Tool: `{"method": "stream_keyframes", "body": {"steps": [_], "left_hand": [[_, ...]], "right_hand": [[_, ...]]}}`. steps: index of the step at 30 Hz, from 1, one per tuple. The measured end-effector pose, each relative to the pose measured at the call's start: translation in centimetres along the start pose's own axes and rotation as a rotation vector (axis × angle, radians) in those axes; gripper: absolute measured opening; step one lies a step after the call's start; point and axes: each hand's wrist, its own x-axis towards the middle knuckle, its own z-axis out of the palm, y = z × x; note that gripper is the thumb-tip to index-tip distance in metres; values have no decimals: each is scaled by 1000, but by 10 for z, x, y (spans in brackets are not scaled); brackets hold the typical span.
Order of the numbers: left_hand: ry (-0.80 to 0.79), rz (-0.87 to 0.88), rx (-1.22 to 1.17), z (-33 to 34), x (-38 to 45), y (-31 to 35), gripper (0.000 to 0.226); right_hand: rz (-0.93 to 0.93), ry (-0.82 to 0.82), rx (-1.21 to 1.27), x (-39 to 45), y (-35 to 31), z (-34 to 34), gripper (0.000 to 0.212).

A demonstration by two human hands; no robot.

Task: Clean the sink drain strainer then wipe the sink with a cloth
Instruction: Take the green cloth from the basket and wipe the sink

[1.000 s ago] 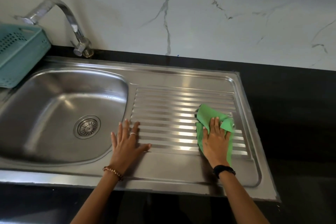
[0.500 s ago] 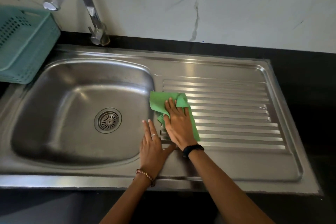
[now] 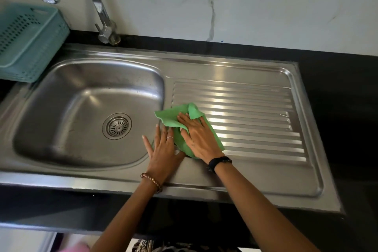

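The right hand (image 3: 199, 139) lies flat, fingers straight, pressing the green cloth (image 3: 169, 115) onto the ribbed drainboard (image 3: 255, 120) at its 9 o'clock end, just beside the basin rim. The left hand (image 3: 162, 153) rests flat on the steel at the cloth's 7 o'clock, fingers straight; neither grip is closed on anything. The drain strainer (image 3: 117, 126) sits in the basin of the sink (image 3: 71, 108), at 9 o'clock from the cloth. A teal basket (image 3: 30, 41) stands at the sink's 10 o'clock, the tap (image 3: 96, 4) at 12, on the black counter (image 3: 337, 98)
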Motion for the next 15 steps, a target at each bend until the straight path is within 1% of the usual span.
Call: {"method": "stream_keyframes", "body": {"steps": [3,7,9,11,13,15], "left_hand": [[-12,59,55,12,-2,25,97],[-105,176,60,38,-11,72,89],[-158,174,81,50,-14,93,86],[-171,139,122,55,-14,99,84],[-159,129,135,57,-15,101,84],[-145,138,142,57,-16,100,84]], "right_hand": [[48,21,-58,-22,25,-11,46],[177,70,-72,-60,77,-40,46],[252,101,-83,-85,106,-58,45],[341,118,-81,-103,131,-76,45],[418,91,-210,-124,157,-98,45],[456,13,-398,-135,174,-114,45]]}}
